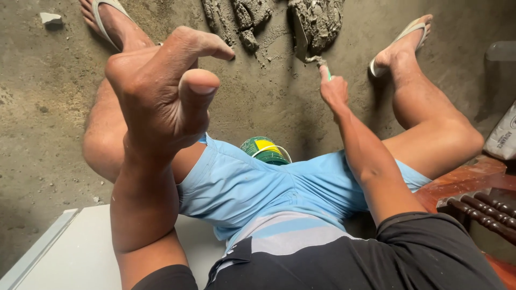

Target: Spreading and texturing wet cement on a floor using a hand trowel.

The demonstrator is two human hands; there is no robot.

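Gripping a green-handled trowel (pixel 306 45) in the right hand (pixel 333 91), blade tip touching the wet mortar heap (pixel 317 19) on the concrete floor (pixel 43 107); left hand (pixel 161 91) raised close, loosely curled, empty; green-yellow can (pixel 264 150) between knees

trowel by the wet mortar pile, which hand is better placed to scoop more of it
Right. The right hand already grips the trowel, whose blade rests against the grey mortar pile on the floor. The left hand is raised close to the camera, empty, its fingers curled, well away from the pile.
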